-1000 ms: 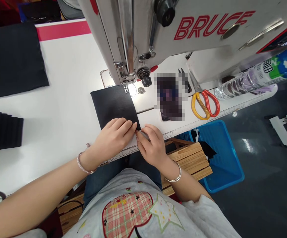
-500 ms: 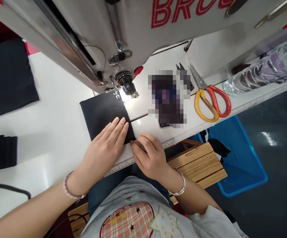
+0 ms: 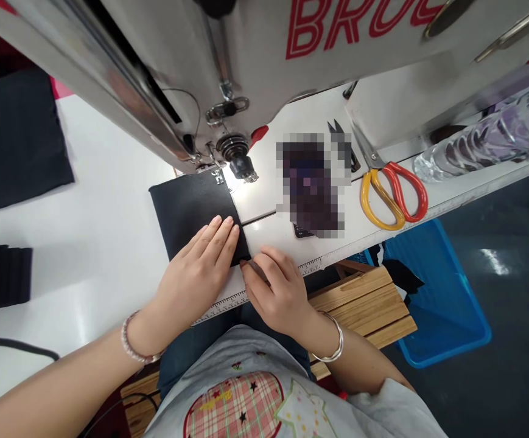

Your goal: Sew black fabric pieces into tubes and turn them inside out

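A flat black fabric piece (image 3: 191, 213) lies on the white sewing table, its far edge under the presser foot (image 3: 218, 176) of a grey BRUCE sewing machine (image 3: 154, 55). My left hand (image 3: 198, 274) presses flat on its near half, fingers together. My right hand (image 3: 273, 292) sits at the fabric's near right corner, with the fingertips curled against that corner. Under the machine's arm, the needle area is partly hidden.
Stacks of black fabric (image 3: 15, 140) lie at the left. Yellow-and-red-handled scissors (image 3: 383, 194), a pixelated object (image 3: 312, 182) and a plastic bottle (image 3: 487, 137) stand on the right. Below the table edge are a wooden bench (image 3: 360, 310) and a blue basket (image 3: 437, 298).
My left hand has flattened, its fingers straightened along the fabric. The view has swung, so the machine sits higher and further left. The fabric stays under the presser foot.
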Demonstrator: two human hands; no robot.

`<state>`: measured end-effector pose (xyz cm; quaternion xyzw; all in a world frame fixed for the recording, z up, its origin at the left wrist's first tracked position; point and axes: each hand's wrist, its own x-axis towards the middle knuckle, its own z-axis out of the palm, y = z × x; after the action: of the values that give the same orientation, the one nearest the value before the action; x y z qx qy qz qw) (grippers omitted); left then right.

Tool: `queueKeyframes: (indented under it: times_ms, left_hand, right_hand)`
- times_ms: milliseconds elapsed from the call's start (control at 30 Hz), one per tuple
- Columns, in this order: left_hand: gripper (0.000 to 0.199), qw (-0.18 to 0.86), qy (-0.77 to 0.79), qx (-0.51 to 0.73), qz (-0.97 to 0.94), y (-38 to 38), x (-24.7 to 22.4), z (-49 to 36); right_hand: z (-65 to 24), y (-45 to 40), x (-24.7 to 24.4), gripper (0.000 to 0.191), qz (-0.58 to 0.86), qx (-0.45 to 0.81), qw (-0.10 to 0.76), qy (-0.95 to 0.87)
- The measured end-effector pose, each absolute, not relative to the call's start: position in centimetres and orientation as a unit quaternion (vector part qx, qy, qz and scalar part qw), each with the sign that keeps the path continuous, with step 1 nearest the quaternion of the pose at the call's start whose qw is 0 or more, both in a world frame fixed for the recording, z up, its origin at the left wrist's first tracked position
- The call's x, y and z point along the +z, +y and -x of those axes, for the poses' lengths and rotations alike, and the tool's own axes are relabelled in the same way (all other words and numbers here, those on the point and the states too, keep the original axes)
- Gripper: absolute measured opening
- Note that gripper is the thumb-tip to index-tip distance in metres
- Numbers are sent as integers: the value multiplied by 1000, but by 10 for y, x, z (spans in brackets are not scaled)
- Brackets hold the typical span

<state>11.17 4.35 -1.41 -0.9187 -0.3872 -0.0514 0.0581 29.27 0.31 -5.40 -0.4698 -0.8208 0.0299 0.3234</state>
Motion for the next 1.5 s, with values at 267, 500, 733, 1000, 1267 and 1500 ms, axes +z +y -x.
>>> queueKeyframes:
  times_ms: [267, 500, 733, 1000, 1267, 1500]
  left_hand:
    - [43, 62, -404, -56, 911, 46, -15, -115]
    - [44, 61, -414, -67, 906, 56, -19, -113]
    - [46, 64, -422, -49, 903, 66, -19, -111]
    - [45, 105, -400, -34, 910, 76, -19, -111]
    - [41, 117, -380, -70, 915, 82, -22, -109]
    - [35, 100, -358, -112, 921, 89, -21, -105]
  right_hand:
    - [-291, 7, -46, 19, 475, 38, 299, -827]
    - [-290, 14, -42, 23, 475, 22, 272, -837]
    - [-288, 24, -39, 26, 469, 7, 258, -845]
    - [-285, 33, -36, 28, 467, 9, 248, -849]
    - [-282, 39, -32, 31, 477, 23, 227, -849]
    - [-282, 43, -33, 35, 485, 36, 203, -850]
